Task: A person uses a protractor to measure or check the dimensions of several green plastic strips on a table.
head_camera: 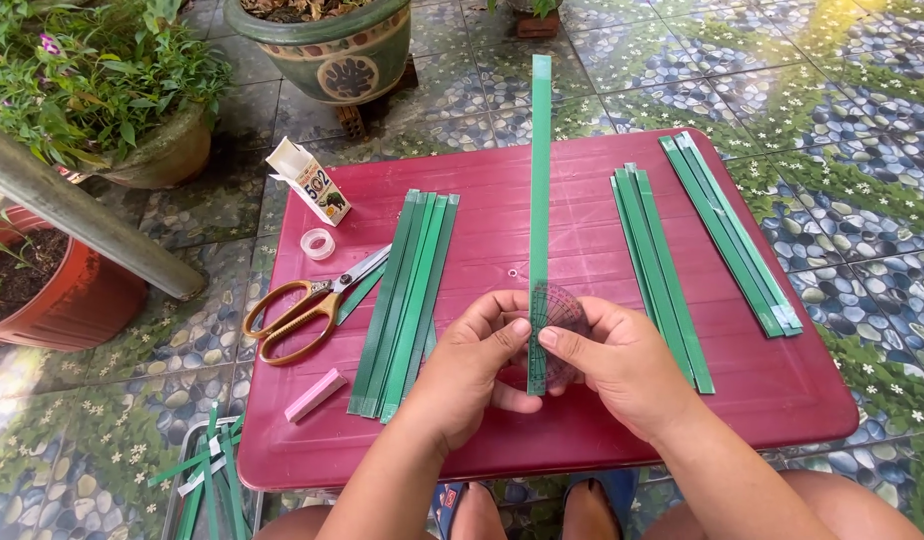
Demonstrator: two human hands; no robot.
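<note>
At the far left, much was cut off: the terracotta pot (52, 290) ran out of the frame, a grey pipe (82, 215) slanted across it, and a wire basket of green offcuts (207, 480) under the table showed only in part. The table (782, 400) itself was dark red plastic, smooth with faint ridges and rounded corners. On its left side stood a small white carton (310, 180), its lettering too small to matter, then a clear roll of tape (317, 243), orange-handled scissors (317, 300) with steel blades lying open over a scrap of green, and a pink bar-shaped eraser (315, 394). Beside these lay a flat bundle of green strips (407, 300), glossy and ribbon-like. The left hand (472, 370) pinched the lower end of one long green strip (539, 200) between thumb and curled fingers; the strip ran straight away across the middle of the table and past its far edge. The right hand (622, 365) met it from the other side, thumb and forefinger closed narrowly on the strip and on a clear plastic protractor (557, 320), whose half-round body was largely hidden behind the fingers and hard to read. Further right lay a second bundle of strips (662, 270) and a third bundle (732, 230), angled near the table's edge. The person's knees were cropped at the bottom.
</note>
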